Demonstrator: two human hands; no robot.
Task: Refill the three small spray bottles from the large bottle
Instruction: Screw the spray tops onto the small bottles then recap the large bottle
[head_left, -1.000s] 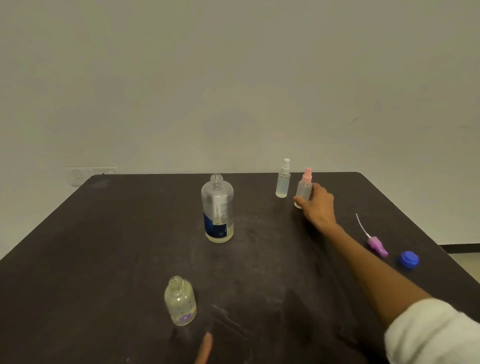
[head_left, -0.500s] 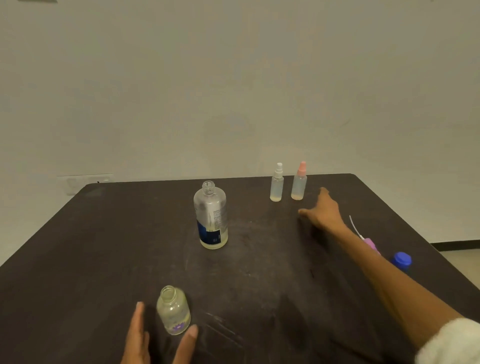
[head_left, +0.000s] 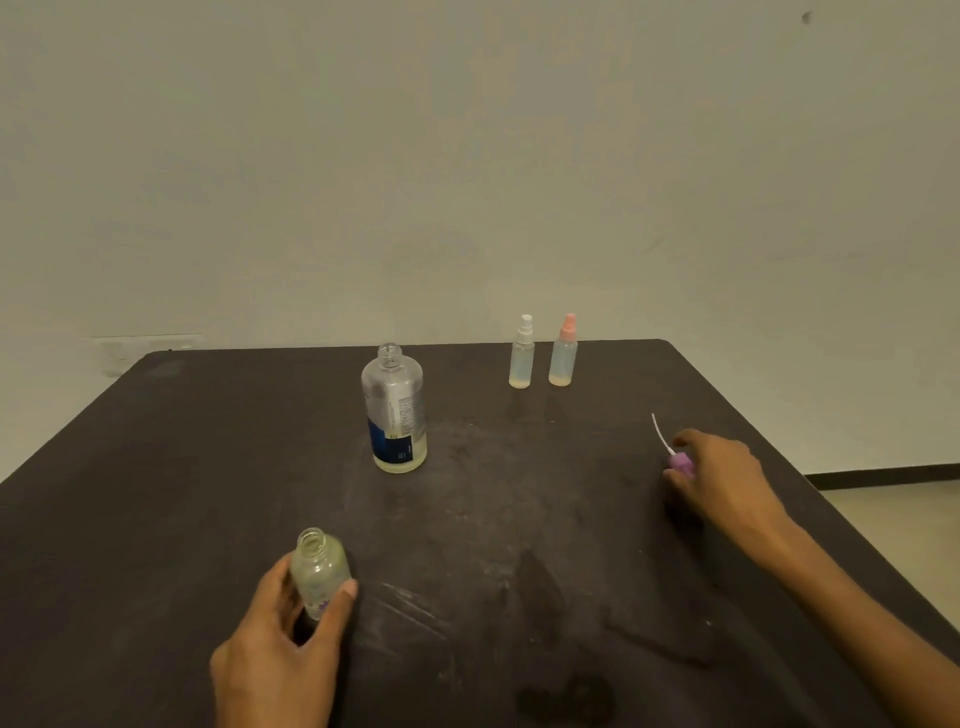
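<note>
1. Small uncapped bottle (head_left: 319, 571) stands upright near the front of the dark table (head_left: 156, 493), and the left hand (head_left: 280, 644) grips it, thumb on its right side and fingers curled round its left.
2. Farther back at the right, the right hand (head_left: 719, 475) pinches a purple spray top (head_left: 680, 461), whose thin white tube points up and away.
3. At the middle stands the large bottle (head_left: 395, 410), open at the neck, with only a little liquid at the bottom.
4. Near the far edge, a white-topped spray bottle (head_left: 521, 358) and a pink-topped spray bottle (head_left: 563, 357) stand just beside each other, both capped.
</note>
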